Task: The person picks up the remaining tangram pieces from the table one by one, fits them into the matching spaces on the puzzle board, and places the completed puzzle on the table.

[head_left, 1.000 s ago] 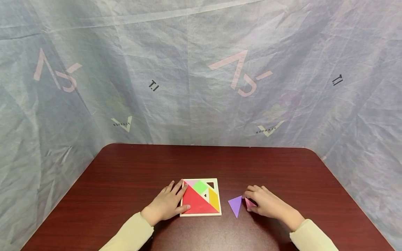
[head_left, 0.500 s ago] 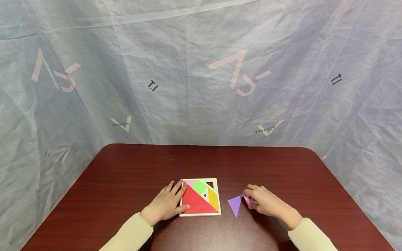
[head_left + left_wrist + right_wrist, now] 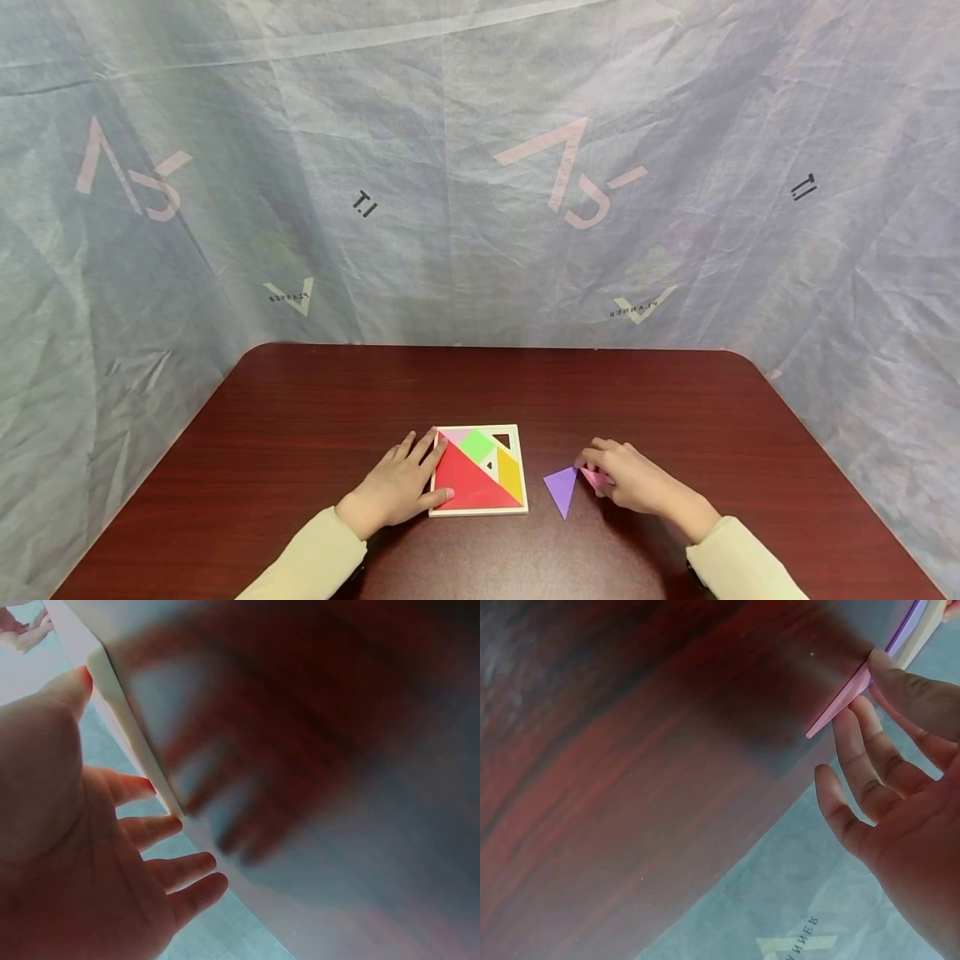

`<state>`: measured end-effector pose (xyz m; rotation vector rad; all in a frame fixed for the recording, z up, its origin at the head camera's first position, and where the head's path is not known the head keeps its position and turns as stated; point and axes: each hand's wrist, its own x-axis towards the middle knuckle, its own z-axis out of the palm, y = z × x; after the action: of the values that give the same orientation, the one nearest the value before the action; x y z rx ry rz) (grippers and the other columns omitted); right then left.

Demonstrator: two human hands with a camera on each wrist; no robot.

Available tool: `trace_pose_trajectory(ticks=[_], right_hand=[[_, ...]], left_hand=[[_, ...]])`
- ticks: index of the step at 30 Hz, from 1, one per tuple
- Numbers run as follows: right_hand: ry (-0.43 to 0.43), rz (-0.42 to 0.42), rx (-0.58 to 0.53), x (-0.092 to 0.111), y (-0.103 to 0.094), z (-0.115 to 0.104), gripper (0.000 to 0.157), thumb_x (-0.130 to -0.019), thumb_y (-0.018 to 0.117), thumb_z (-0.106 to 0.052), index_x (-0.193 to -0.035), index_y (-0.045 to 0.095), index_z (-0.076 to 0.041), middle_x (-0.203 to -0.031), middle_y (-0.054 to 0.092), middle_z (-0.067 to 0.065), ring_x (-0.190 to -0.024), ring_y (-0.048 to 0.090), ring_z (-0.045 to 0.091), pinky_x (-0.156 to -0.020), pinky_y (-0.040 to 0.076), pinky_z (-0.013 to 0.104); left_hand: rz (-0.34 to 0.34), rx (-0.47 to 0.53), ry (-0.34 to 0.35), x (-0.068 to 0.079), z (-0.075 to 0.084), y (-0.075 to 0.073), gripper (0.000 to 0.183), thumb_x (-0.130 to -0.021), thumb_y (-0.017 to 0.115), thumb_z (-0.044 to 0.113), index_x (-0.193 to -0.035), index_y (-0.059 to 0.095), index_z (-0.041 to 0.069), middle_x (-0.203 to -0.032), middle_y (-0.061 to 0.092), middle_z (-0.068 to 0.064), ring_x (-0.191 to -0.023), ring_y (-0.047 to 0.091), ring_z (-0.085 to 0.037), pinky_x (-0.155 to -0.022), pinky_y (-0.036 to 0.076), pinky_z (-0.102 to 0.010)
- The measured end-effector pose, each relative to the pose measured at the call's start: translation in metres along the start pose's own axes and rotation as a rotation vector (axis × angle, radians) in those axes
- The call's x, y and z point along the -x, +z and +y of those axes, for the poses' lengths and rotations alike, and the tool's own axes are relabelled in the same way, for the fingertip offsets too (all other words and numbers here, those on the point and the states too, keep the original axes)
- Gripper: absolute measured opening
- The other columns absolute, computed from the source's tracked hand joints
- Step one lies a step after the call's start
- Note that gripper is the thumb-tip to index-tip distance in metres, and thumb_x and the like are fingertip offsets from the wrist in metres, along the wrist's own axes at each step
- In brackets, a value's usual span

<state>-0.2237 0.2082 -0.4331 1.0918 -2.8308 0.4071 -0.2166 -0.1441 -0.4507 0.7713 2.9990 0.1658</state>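
Observation:
My left hand [image 3: 393, 487] rests with spread fingers on the left side of a square tangram tray [image 3: 478, 513], its thumb and fingertips over the red area [image 3: 471, 483]. Also in the tray are a green square [image 3: 478, 446], an orange parallelogram [image 3: 511, 477] and a light purple piece [image 3: 454, 436]. Two dark triangular gaps show at the tray's upper right and centre. Right of the tray, my right hand [image 3: 636, 479] pinches a pink triangle [image 3: 844, 703] between thumb and fingers, low at the tabletop. A purple triangle [image 3: 561, 490] lies flat beside it, close to the fingertips.
The dark red wooden table [image 3: 480, 383] has rounded far corners. Behind it and at both sides hangs a grey printed cloth [image 3: 420, 250]. Pale sleeves [image 3: 315, 554] cover both forearms.
The pink triangle has turned slightly and shifted a little left and away, with the right hand, towards the purple triangle's corner. My left hand and the tray stay in place.

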Motion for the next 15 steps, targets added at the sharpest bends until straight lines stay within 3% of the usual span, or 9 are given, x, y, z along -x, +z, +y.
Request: trace_pose_trajectory(ticks=[6, 12, 15], right_hand=[[0.035, -0.012, 0.036, 0.0015, -0.0017, 0.0008, 0.038, -0.065, 0.072, 0.006, -0.098, 0.063, -0.012, -0.093, 0.058, -0.001, -0.088, 0.055, 0.018, -0.069, 0.039, 0.035], [0.048, 0.015, 0.083, 0.0038, -0.0008, 0.0041, 0.035, -0.065, 0.076, -0.002, -0.095, 0.063, -0.013, -0.094, 0.057, -0.001, -0.09, 0.055, 0.019, -0.068, 0.04, 0.035], [0.074, 0.021, 0.099, 0.0035, -0.0008, 0.005, 0.033, -0.065, 0.076, -0.003, -0.093, 0.062, -0.012, -0.096, 0.059, 0.002, -0.093, 0.057, 0.023, -0.071, 0.043, 0.041]], left_hand=[[-0.002, 0.003, -0.006, 0.0003, 0.0013, -0.0011, 0.072, -0.087, 0.048, 0.054, -0.14, 0.036, 0.006, -0.148, 0.028, -0.016, -0.129, 0.032, -0.044, -0.101, 0.034, -0.051], [-0.007, 0.009, -0.011, 0.0003, 0.0018, -0.0014, 0.072, -0.088, 0.048, 0.054, -0.14, 0.035, 0.006, -0.148, 0.027, -0.016, -0.13, 0.032, -0.044, -0.101, 0.034, -0.051], [-0.007, 0.011, -0.011, 0.0002, 0.0018, -0.0011, 0.072, -0.088, 0.048, 0.054, -0.141, 0.035, 0.006, -0.148, 0.027, -0.016, -0.13, 0.032, -0.044, -0.101, 0.034, -0.051]])
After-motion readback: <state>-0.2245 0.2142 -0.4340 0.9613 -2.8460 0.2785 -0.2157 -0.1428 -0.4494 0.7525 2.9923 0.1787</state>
